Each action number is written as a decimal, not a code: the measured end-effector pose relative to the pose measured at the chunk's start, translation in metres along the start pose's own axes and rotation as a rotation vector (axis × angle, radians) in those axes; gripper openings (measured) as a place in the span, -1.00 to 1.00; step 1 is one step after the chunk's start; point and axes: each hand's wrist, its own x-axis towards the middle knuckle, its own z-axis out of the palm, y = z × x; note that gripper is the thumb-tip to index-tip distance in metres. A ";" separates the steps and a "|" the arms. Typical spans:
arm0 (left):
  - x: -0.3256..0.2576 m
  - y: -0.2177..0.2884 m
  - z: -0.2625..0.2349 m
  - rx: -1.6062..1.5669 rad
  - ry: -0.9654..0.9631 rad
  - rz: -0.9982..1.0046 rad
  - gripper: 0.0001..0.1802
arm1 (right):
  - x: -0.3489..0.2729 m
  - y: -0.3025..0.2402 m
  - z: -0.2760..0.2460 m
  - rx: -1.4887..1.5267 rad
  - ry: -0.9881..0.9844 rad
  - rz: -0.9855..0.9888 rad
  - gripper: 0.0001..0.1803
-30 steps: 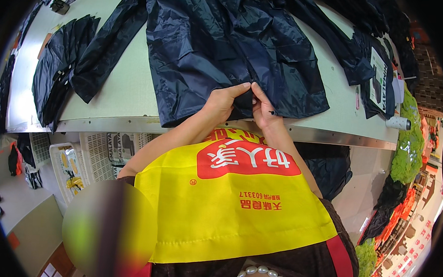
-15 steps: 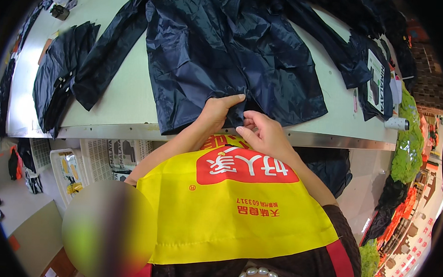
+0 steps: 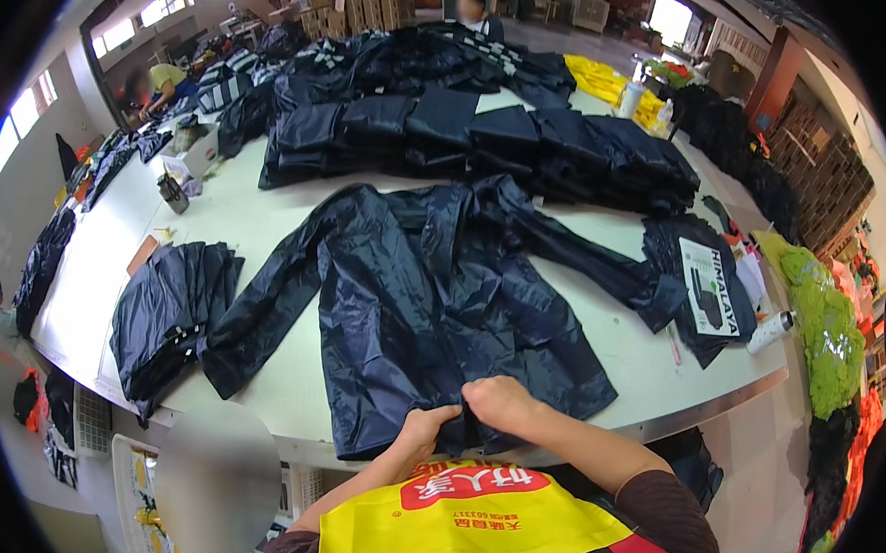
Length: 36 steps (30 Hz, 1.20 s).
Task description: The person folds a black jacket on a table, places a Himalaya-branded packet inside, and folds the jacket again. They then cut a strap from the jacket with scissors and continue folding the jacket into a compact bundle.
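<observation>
Looking out over the wide pale table (image 3: 277, 393), banked beyond its middle with a row of folded garments (image 3: 441, 126). Down to the near side, straight to the dark jacket (image 3: 385, 324), laid front up with sleeves (image 3: 271, 303) spread, hem (image 3: 359, 448) by the table's near edge. Below it, onto a yellow apron (image 3: 449, 545). Over left to a dark stack (image 3: 166, 307), right up against one sleeve. Over right to a dark pile (image 3: 668, 243), near the other sleeve. In at the hem now, close together: pinching it with the left hand (image 3: 423, 431), curled tight on the front opening with the right hand (image 3: 501, 403), hiding the exact finger hold. Out to a pale cylinder (image 3: 770, 334) at the right, then up left to a dark cup (image 3: 173, 192).
</observation>
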 end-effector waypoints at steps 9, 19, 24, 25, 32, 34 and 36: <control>-0.032 0.007 -0.019 0.251 0.141 -0.150 -0.71 | 0.066 0.135 -0.028 0.005 0.740 0.167 -0.81; 0.012 0.070 -0.123 0.624 0.266 0.128 -0.69 | -0.089 0.303 -0.089 -0.479 0.370 0.764 -0.46; 0.044 0.182 -0.222 0.832 0.893 0.402 -0.58 | -0.111 0.156 -0.159 -0.143 0.514 0.257 -0.44; 0.046 0.197 -0.247 0.796 0.749 0.568 -0.47 | -0.128 0.136 -0.156 -0.123 0.317 0.272 -0.47; 0.085 0.194 -0.257 0.937 0.736 0.538 -0.55 | -0.264 0.069 -0.026 0.249 -0.824 0.602 -0.57; 0.079 0.177 -0.258 0.897 0.667 0.510 -0.56 | -0.256 0.086 -0.031 0.183 -0.818 0.682 -0.54; 0.064 0.171 -0.253 0.820 0.555 0.466 -0.54 | -0.218 0.108 -0.046 0.049 -0.422 0.813 -0.62</control>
